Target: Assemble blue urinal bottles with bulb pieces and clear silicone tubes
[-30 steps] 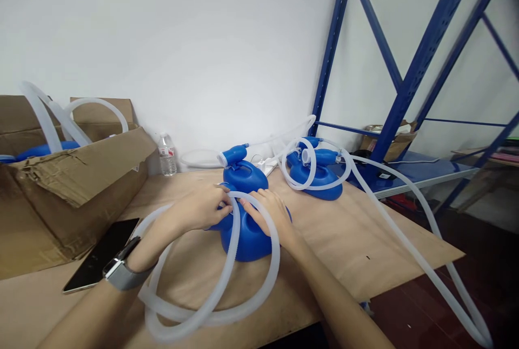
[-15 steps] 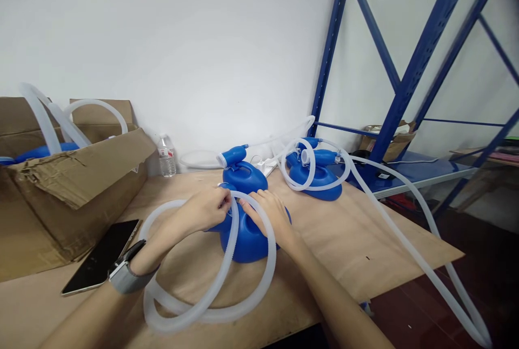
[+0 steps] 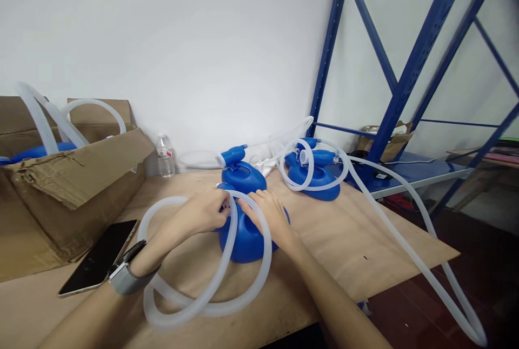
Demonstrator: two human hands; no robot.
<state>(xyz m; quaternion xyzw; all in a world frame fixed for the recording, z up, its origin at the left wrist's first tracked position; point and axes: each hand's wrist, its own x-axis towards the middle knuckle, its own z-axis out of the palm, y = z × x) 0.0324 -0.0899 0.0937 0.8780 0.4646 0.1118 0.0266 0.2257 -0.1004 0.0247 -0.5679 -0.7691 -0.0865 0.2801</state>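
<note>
Between the hands: as the head view shows, a front jug [image 3: 243, 243] sits low on the tabletop [image 3: 316, 284], ahead of the person, with its body mostly toward the right hand [image 3: 270, 208] and its neck end toward the left hand [image 3: 206, 211].
Jug axis: the long side appears to run across the person's view, leftward to the neck; the left hand is nearer that end.
Left hand: its fingers are bent in toward the thumb at the neck end, beside the hose [image 3: 265, 252]; what is pinched there is hidden, so the grip cannot be told.
Right hand: it lies against the jug's upper right, fingers close together and thumb reaching toward the left hand; whether it grips cannot be told.
Hose: it arches past the gap between the hands, one strand crossing before the jug, the other curving by the right thumb, both looping down nearer the person.
Rear jug: another blue jug [image 3: 245, 177] sits just beyond, its spout [image 3: 232, 155] tilted up.
Right side: more blue jugs [image 3: 322, 189] with coiled tubing [image 3: 409, 249] lie near the rack [image 3: 371, 146].
Left side: a box [image 3: 105, 198], a bottle [image 3: 165, 157] and a dark tablet [image 3: 99, 257].
</note>
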